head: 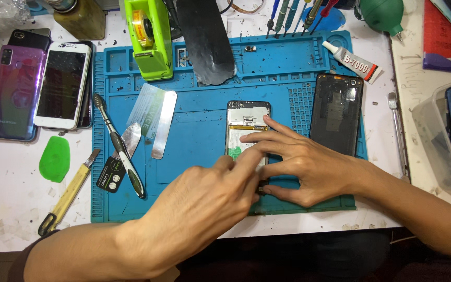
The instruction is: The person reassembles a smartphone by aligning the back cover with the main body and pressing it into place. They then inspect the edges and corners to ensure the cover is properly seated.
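So I've got both hands down on the opened smartphone with its back cover off point(247, 125), which lies flat near the middle of the blue silicone repair mat point(199, 130), upper end pointing to 12 o'clock. My right hand point(304, 167) comes in from 3 o'clock, fingers spread over the phone's lower half and thumb tucked along its bottom edge, pinning it rather than clutching it. My left hand point(204, 203) reaches in from 7 o'clock with the grip pinched at the fingertips right on the lower half of the phone; whether there's something tiny between those fingertips I honestly can't tell, they cover the spot. To do this bit well I'd say keep the right hand flat so the phone can't skate on the mat, and work with small fingertip pressure, not a yank, since the innards are exposed. The removed black back cover point(336, 112) sits just beside it at 2 o'clock, and the black-handled brush tool point(119, 146) is over at 9 o'clock on the mat if needed. The white worktop point(11, 209) around it is pretty cluttered.
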